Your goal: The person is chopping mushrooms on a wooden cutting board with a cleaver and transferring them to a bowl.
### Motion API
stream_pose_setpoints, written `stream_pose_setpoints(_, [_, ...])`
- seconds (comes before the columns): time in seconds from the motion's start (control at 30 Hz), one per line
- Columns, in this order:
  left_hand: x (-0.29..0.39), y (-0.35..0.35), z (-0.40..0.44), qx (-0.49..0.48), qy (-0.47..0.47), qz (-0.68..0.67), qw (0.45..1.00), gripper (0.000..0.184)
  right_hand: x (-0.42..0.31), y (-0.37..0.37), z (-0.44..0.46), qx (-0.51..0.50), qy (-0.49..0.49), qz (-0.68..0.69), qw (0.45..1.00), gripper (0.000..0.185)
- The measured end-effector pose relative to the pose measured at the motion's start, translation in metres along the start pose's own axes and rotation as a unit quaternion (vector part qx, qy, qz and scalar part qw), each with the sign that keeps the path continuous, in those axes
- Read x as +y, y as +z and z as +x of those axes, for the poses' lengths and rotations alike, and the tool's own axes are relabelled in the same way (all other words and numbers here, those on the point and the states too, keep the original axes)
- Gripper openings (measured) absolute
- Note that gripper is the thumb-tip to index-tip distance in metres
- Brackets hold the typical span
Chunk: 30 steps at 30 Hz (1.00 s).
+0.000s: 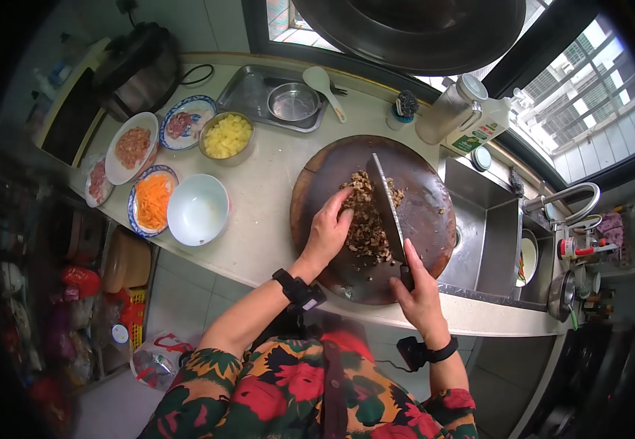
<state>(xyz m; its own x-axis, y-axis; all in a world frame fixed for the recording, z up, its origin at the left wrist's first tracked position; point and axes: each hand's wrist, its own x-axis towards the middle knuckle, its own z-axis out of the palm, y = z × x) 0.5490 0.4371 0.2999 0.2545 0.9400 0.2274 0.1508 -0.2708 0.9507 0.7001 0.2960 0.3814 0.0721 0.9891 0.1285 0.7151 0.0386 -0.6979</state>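
On the round dark cutting board (423,212) lies a heap of finely chopped brown food (362,228). My right hand (418,293) is closed round the handle of a cleaver (386,205), whose blade stands on edge at the right side of the heap. My left hand (329,230) touches the left side of the heap, palm down, fingers bent and slightly apart, with nothing gripped in them. A few small bits are scattered on the board right of the blade.
Left of the board are an empty white bowl (197,210), a plate of orange shreds (153,201), a bowl of yellow cubes (227,137), plates of meat and a metal tray (248,91). A sink (471,212) lies right, a jug (452,110) behind.
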Motion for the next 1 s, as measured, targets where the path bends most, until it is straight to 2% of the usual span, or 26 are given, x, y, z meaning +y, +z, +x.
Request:
stream_pose_setpoints(0.07, [0.001,-0.005,0.013,0.001,-0.019,-0.034,0.999,0.035,0.0,-0.007,0.005,-0.02,-0.01,-0.034,0.999,0.061])
stream_pose_setpoints(0.13, [0.012,-0.008,0.035,0.046,0.002,-0.128,0.991,0.037,0.0,-0.018,0.011,-0.04,-0.018,-0.066,0.997,0.056])
stream_pose_setpoints(0.17, [0.017,-0.008,0.047,0.053,0.0,-0.171,0.984,0.039,-0.004,-0.026,0.017,-0.087,-0.024,-0.116,0.989,0.052])
stream_pose_setpoints(0.2, [0.02,-0.006,0.059,0.084,-0.022,-0.235,0.968,0.037,-0.008,-0.034,0.022,-0.133,-0.03,-0.164,0.977,0.049])
stream_pose_setpoints(0.27, [0.026,-0.007,0.078,0.094,-0.15,-0.27,0.947,0.029,-0.008,-0.041,0.033,-0.157,-0.033,-0.185,0.97,0.048])
stream_pose_setpoints(0.3, [0.019,-0.005,0.079,0.091,-0.15,-0.268,0.947,0.029,-0.003,-0.041,0.036,-0.177,-0.036,-0.166,0.969,0.048])
stream_pose_setpoints(0.37, [-0.005,0.001,0.078,0.092,-0.219,-0.074,0.968,0.018,0.017,-0.034,0.037,-0.2,-0.046,-0.145,0.968,0.048])
stream_pose_setpoints(0.4, [-0.01,0.005,0.074,0.088,-0.221,-0.07,0.969,0.018,0.03,-0.028,0.033,-0.199,-0.042,-0.141,0.969,0.048])
stream_pose_setpoints(0.47, [-0.008,0.009,0.067,0.14,-0.16,-0.118,0.97,0.013,0.041,-0.02,0.027,-0.179,-0.031,-0.173,0.968,0.05])
stream_pose_setpoints(0.5, [-0.003,0.005,0.069,0.136,-0.167,-0.128,0.968,0.012,0.039,-0.022,0.028,-0.174,-0.032,-0.169,0.97,0.05])
stream_pose_setpoints(0.57, [0.006,0.001,0.074,0.146,-0.197,-0.143,0.959,0.012,0.025,-0.037,0.032,-0.131,0.116,-0.199,0.964,0.053])
stream_pose_setpoints(0.6, [0.014,0.001,0.079,0.163,-0.231,-0.165,0.945,0.012,0.02,-0.048,0.034,-0.094,0.092,-0.191,0.973,0.054])
stream_pose_setpoints(0.67, [0.023,0.003,0.089,0.149,-0.242,-0.179,0.942,0.012,0.02,-0.065,0.036,-0.047,0.011,-0.221,0.974,0.049])
stream_pose_setpoints(0.7, [0.02,0.007,0.098,0.14,-0.213,-0.189,0.948,0.012,0.019,-0.068,0.04,-0.051,0.016,-0.261,0.964,0.039])
stream_pose_setpoints(0.73, [0.017,0.01,0.107,0.131,-0.183,-0.199,0.954,0.012,0.022,-0.066,0.043,-0.049,0.017,-0.259,0.965,0.039])
stream_pose_setpoints(0.8, [0.007,0.018,0.112,0.129,-0.199,-0.171,0.956,0.011,0.034,-0.056,0.051,-0.027,0.019,-0.35,0.936,0.034])
stream_pose_setpoints(0.83, [0.0,0.021,0.109,0.13,-0.205,-0.093,0.966,0.011,0.047,-0.041,0.049,-0.041,0.02,-0.375,0.926,0.034])
stream_pose_setpoints(0.87, [-0.009,0.026,0.106,0.13,-0.211,-0.015,0.969,0.011,0.057,-0.036,0.042,-0.035,0.026,-0.352,0.935,0.032])
stream_pose_setpoints(0.9, [-0.012,0.034,0.101,0.162,-0.162,-0.051,0.972,0.01,0.071,-0.029,0.037,-0.027,0.012,-0.337,0.941,0.032])
stream_pose_setpoints(0.93, [-0.017,0.034,0.096,0.157,-0.166,-0.046,0.972,0.01,0.078,-0.025,0.028,-0.022,0.001,-0.321,0.947,0.031])
stream_pose_setpoints(1.0, [-0.001,0.028,0.101,0.087,-0.199,-0.075,0.973,0.009,0.076,-0.032,0.031,-0.032,0.009,-0.315,0.948,0.03])
